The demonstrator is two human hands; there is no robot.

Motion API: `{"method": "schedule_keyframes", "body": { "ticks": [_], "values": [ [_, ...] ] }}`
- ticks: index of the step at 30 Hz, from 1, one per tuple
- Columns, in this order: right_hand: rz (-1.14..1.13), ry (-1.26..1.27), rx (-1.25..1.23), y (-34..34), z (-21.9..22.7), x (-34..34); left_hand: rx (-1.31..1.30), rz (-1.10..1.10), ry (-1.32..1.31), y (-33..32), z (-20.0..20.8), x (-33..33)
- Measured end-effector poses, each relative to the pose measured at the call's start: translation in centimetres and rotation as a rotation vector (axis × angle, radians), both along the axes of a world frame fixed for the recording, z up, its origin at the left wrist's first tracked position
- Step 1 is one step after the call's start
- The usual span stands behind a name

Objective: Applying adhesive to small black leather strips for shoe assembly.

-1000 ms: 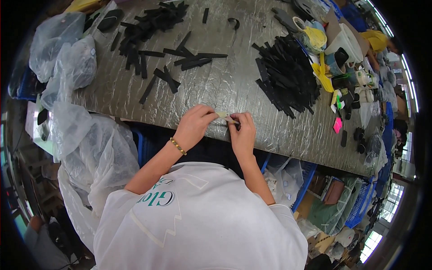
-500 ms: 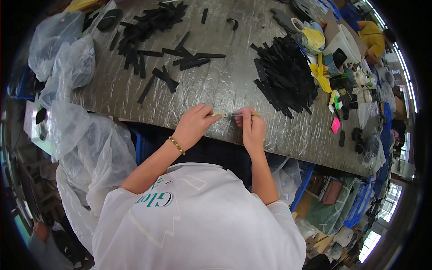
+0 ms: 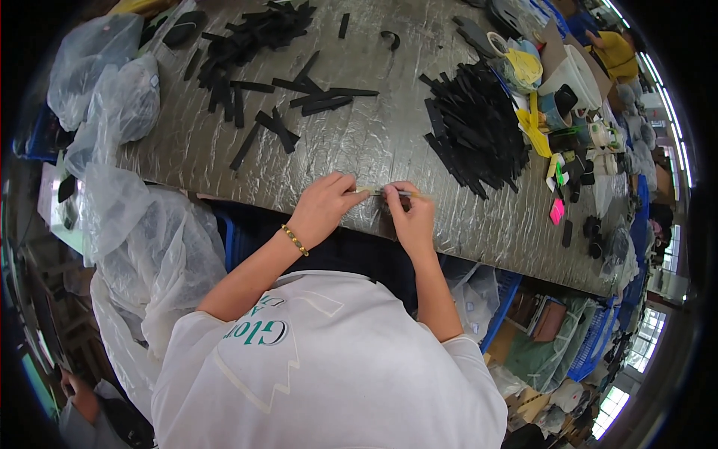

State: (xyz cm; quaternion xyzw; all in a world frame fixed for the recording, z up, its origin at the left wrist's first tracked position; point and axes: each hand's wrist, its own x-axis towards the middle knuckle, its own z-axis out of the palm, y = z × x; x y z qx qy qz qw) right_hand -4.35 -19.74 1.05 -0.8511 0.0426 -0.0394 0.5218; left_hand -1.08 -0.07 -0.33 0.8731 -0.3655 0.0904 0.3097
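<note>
My left hand [image 3: 323, 206], with a beaded bracelet at its wrist, pinches a small pale strip [image 3: 366, 190] just above the near edge of the table. Right beside it, my right hand [image 3: 413, 215] is closed on a thin, pale, stick-like tool [image 3: 404, 193], mostly hidden by the fingers. Its tip comes close to the strip; whether they touch I cannot tell. Beyond my left hand, several black strips [image 3: 329, 98] lie loose. Past my right hand is a big heap of black strips [image 3: 479, 127].
The table [image 3: 351, 150] has a shiny, wrinkled covering. Another black strip pile [image 3: 254, 37] lies far left. Plastic bags [image 3: 112, 97] hang over the left edge. Tubs [image 3: 572, 75], yellow scissors [image 3: 532, 126] and a pink tag [image 3: 557, 212] crowd the right. A person in yellow [image 3: 617, 56] is beyond.
My right hand has shifted slightly left, closer to my left hand, and its fingers have turned over the tool, which now shows less. The left hand stays nearly still.
</note>
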Motion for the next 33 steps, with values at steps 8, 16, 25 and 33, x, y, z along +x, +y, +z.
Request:
{"method": "schedule_keyframes", "body": {
  "ticks": [8, 16, 25, 33],
  "values": [
    [0.005, -0.068, -0.043, -0.1, -0.2, -0.1, 0.004, 0.008, 0.016, -0.1, 0.0, 0.1],
    [0.063, -0.043, 0.007, 1.1, 1.3, 0.2, -0.066, 0.043, 0.082, -0.1, 0.0, 0.1],
    [0.143, -0.093, -0.067, 2.4, 0.4, 0.9, -0.173, 0.071, 0.256, 0.0, -0.2, 0.0],
    [0.251, -0.143, -0.203, 0.7, 0.9, 1.0, -0.179, 0.077, 0.253, 0.0, -0.3, 0.0]
  ]
}}
